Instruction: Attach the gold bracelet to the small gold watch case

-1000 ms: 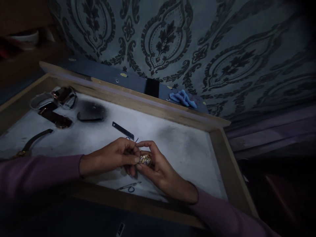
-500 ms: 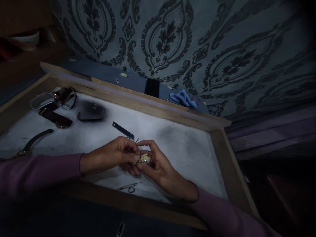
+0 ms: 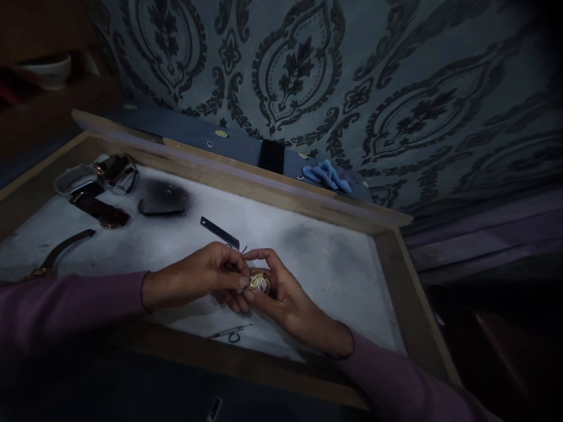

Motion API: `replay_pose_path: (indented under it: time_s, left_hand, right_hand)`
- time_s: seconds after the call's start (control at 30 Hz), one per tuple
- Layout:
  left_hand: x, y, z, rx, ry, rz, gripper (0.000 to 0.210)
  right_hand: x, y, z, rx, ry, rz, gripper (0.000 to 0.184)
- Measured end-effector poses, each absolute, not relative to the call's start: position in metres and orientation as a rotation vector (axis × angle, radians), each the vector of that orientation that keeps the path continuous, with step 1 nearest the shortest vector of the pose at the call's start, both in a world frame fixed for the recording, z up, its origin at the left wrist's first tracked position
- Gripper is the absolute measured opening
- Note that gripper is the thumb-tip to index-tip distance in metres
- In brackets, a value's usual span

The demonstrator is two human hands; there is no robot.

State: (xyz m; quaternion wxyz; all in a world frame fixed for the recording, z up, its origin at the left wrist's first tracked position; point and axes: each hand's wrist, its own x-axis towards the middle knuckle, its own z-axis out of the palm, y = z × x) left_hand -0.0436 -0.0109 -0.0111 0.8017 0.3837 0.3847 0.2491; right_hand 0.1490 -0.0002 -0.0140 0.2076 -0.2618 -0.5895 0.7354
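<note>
Near the middle of the head view, a round gold-rimmed watch (image 3: 259, 283) is held between both hands above the white tray floor. My right hand (image 3: 285, 296) curls around its right side, thumb below and index finger arched over the top. The fingertips of my left hand (image 3: 224, 278) pinch the watch's left edge; what small part lies under them is hidden. Just beyond the fingers lies a dark flat strip (image 3: 220, 231) with a hole at one end. A thin pointed tool (image 3: 231, 332) rests below the hands, beside a small dark curved piece (image 3: 234, 338).
The wooden-walled tray (image 3: 272, 196) surrounds the work. At its left are a brown-strapped watch (image 3: 99, 210), a dark strap (image 3: 68, 246), a black curved piece (image 3: 161, 206) and a clear round dish (image 3: 73, 179). A blue cloth (image 3: 328, 176) lies behind the far wall.
The watch has tilted slightly in the fingers, so its face shows a bit differently. Both hands stay in nearly the same place.
</note>
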Motion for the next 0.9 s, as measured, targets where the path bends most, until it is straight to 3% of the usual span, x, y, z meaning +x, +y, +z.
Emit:
replay_pose_path:
  time_s: [0.47,0.9]
  left_hand:
    - [-0.0400,-0.0116,-0.0069,1.070,0.880,0.504,0.022]
    - [-0.0372,-0.0141,-0.0084,0.998,0.870,0.577,0.028]
  right_hand:
    - [0.1450,-0.0010,-0.0136,-0.665,-1.557,2.108,0.036]
    - [0.1441,0.0032,-0.0115,-0.696,-1.509,2.107,0.045]
